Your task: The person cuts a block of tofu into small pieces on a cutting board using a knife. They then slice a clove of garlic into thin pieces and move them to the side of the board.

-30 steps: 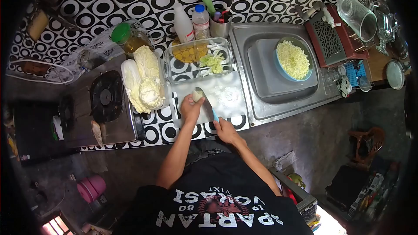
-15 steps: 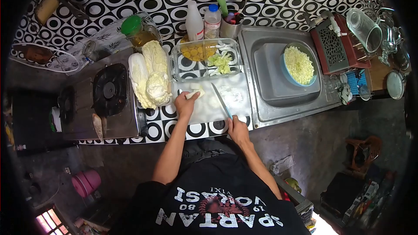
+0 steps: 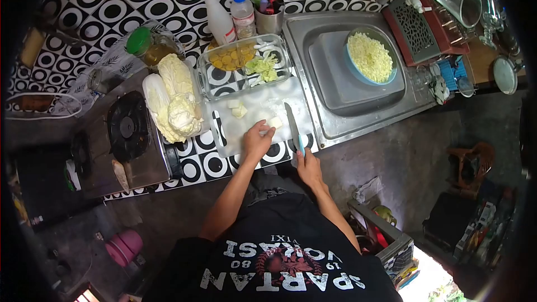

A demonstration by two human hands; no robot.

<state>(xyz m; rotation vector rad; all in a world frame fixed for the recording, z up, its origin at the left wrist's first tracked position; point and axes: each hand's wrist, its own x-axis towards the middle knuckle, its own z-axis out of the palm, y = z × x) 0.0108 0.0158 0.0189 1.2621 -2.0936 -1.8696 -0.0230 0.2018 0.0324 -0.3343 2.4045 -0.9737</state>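
On the translucent cutting board [image 3: 228, 137], my left hand [image 3: 259, 138] has its fingers bent at a small pale white piece [image 3: 274, 122]; whether they grip it is hard to tell. My right hand [image 3: 308, 166] is wrapped round the light blue handle of a knife [image 3: 293, 123], whose blade points away from me over the board's right part. Two more pale chunks [image 3: 239, 111] lie at the board's upper left. Fine white bits lie near the blade. Behind the board stands a glass dish [image 3: 208, 90] with green leafy scraps [image 3: 263, 68] in it.
Cabbages [image 3: 178, 106] lie left of the board, beside the stove [image 3: 151, 162]. A steel sink [image 3: 330, 128] on the right holds a blue bowl [image 3: 358, 72] of chopped pale pieces. Bottles [image 3: 244, 17] and a utensil cup [image 3: 269, 23] stand behind the dish. A green-lidded jar [image 3: 156, 50] is farther left.
My left hand has moved right across the board, and chunks now lie near where it was. The knife has turned more upright, closer to my left hand. The camera view has shifted and tilted.
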